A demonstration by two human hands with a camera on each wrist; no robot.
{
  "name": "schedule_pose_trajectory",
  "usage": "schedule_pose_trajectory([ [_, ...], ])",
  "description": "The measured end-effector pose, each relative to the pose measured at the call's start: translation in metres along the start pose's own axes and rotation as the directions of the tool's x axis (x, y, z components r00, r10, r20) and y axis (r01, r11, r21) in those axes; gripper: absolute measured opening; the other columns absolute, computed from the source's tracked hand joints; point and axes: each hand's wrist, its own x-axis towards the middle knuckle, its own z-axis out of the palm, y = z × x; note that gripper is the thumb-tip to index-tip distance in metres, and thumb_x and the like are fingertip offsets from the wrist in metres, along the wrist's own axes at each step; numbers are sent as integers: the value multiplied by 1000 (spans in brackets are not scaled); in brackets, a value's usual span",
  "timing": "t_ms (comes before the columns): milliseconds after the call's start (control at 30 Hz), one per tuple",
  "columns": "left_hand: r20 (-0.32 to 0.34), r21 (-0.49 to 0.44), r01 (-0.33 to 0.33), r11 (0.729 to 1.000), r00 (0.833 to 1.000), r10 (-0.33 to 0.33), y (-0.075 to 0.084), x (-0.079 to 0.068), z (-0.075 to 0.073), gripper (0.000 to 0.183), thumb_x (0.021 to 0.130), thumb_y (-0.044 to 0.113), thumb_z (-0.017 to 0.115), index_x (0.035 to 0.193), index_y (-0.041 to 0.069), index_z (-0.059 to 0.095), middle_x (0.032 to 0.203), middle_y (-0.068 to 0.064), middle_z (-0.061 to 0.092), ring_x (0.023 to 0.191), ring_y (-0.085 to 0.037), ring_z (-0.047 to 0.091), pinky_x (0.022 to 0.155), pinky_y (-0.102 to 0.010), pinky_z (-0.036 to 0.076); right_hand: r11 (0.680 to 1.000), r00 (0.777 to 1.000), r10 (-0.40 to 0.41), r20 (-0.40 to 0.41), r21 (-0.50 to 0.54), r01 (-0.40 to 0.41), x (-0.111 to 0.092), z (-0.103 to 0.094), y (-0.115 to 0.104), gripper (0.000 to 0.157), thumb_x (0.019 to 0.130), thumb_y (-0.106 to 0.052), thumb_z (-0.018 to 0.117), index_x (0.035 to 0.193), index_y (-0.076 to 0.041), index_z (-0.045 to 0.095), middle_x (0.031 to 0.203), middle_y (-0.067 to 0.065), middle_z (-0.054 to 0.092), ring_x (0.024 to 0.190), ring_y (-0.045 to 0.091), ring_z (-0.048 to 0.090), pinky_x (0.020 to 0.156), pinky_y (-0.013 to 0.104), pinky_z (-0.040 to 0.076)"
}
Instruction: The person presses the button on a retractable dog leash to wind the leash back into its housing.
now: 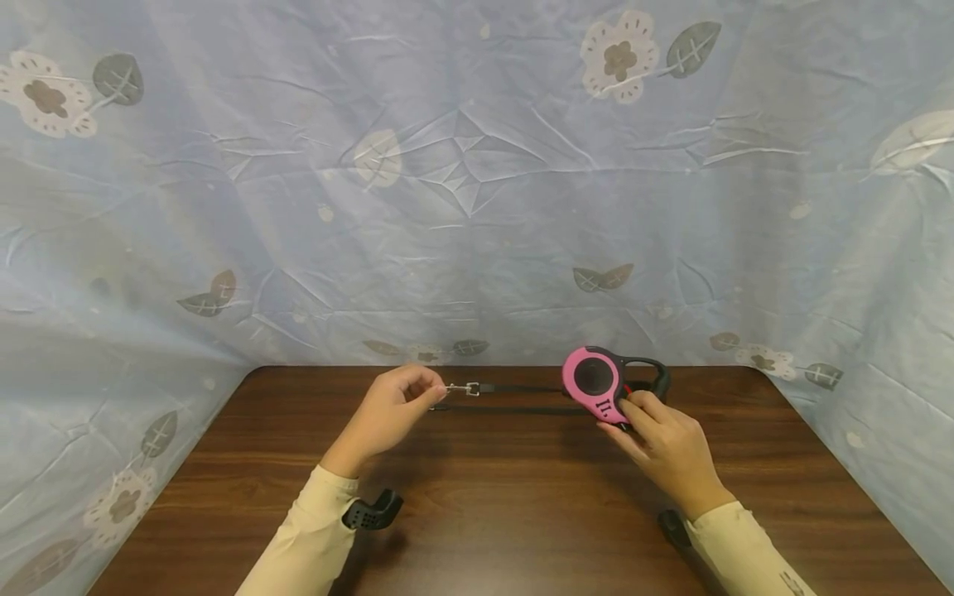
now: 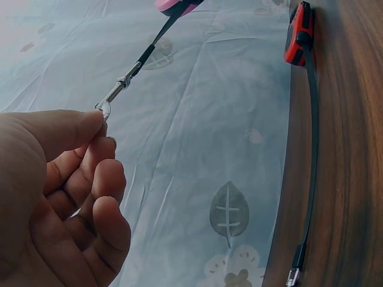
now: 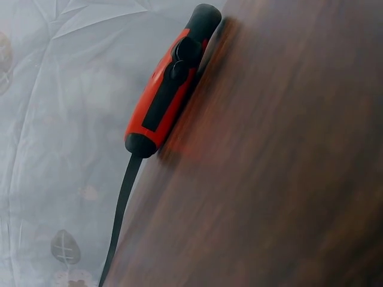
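Note:
A pink and black retractable dog leash (image 1: 578,370) is held up over the table by my right hand (image 1: 671,443), which grips the lower right of its casing. From it a black strap (image 1: 522,388) runs left to a metal clip (image 2: 114,92). My left hand (image 1: 395,410) pinches the end of this clip between thumb and index finger, its other fingers loosely curled. The right wrist view does not show my right hand. Behind the pink leash lies a red and black retractable leash (image 3: 157,101), mostly hidden in the head view.
The red leash's black strap (image 2: 313,149) stretches left along the table, ending in a metal clip (image 2: 292,277). A dark wood table (image 1: 477,497) meets a pale floral cloth (image 1: 477,273) at its back edge. The cloth also hangs at both sides.

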Motion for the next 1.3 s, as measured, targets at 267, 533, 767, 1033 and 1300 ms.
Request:
schedule_pose_trajectory([
  [267, -3, 2, 1, 1000, 1000, -1, 0, 0, 3, 7, 100, 26, 70, 99, 19, 71, 87, 7, 66, 76, -16, 61, 70, -31, 52, 1000, 1000, 1, 7, 9, -1, 0, 1, 0, 50, 103, -50, 59, 92, -4, 73, 90, 6, 65, 57, 7, 46, 46, 24, 42],
  [533, 17, -34, 26, 999, 1000, -25, 2, 0, 9, 9, 99, 28, 72, 99, 19, 72, 90, 5, 67, 79, -17, 61, 73, -31, 52, 1000, 1000, -4, 16, 31, 4, 2, 2, -2, 47, 103, -49, 61, 93, -4, 73, 89, 4, 64, 58, 7, 47, 48, 23, 43],
  [767, 20, -47, 39, 998, 999, -38, 3, 0, 12, 9, 99, 29, 72, 98, 20, 72, 91, 6, 67, 83, -16, 62, 75, -31, 52, 999, 1000, -7, 26, 44, 6, 2, 2, -3, 44, 101, -46, 65, 93, -4, 73, 88, 3, 64, 57, 7, 47, 47, 23, 43],
  [1033, 27, -37, 28, 999, 999, -27, 6, 0, 15, 8, 99, 27, 72, 97, 19, 72, 89, 7, 67, 82, -15, 62, 74, -30, 52, 998, 999, -13, 38, 57, 11, 3, 2, -5, 45, 102, -47, 63, 93, -4, 72, 89, 2, 64, 58, 5, 46, 48, 21, 43],
  [1300, 43, -16, 26, 1000, 999, -25, 11, -1, 16, 7, 100, 27, 71, 97, 21, 71, 91, 9, 67, 84, -14, 62, 73, -29, 52, 997, 999, -24, 35, 72, 21, 3, 3, -7, 44, 102, -45, 64, 92, -4, 72, 89, 2, 64, 58, 3, 47, 48, 20, 43],
])
